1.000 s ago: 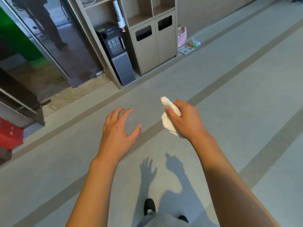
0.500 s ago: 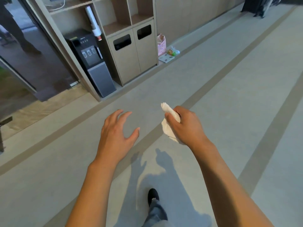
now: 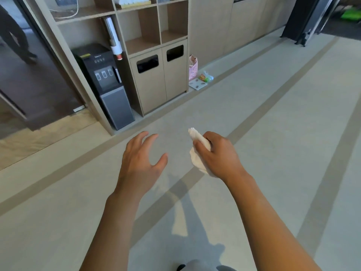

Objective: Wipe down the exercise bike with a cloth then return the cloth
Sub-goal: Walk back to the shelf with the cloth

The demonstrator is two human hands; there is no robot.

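A crumpled white cloth (image 3: 197, 153) sits in my right hand (image 3: 218, 155), whose fingers and thumb curl round it at mid-frame above the floor. My left hand (image 3: 140, 161) hovers beside it, a little to the left, fingers spread and loosely bent, holding nothing. No exercise bike shows in this view.
A wooden shelf unit with two bin doors (image 3: 160, 79) stands ahead, a black water dispenser (image 3: 107, 85) to its left. A pink bag (image 3: 193, 67) and small items lie on the floor at its right end. Pale floor with brown stripes (image 3: 273, 98) stretches right. A dark stand (image 3: 304, 20) is far right.
The view has swung right and moved nearer the shelf unit, so the dispenser and bins sit more central. Both hands keep the same pose, the right still holding the cloth.
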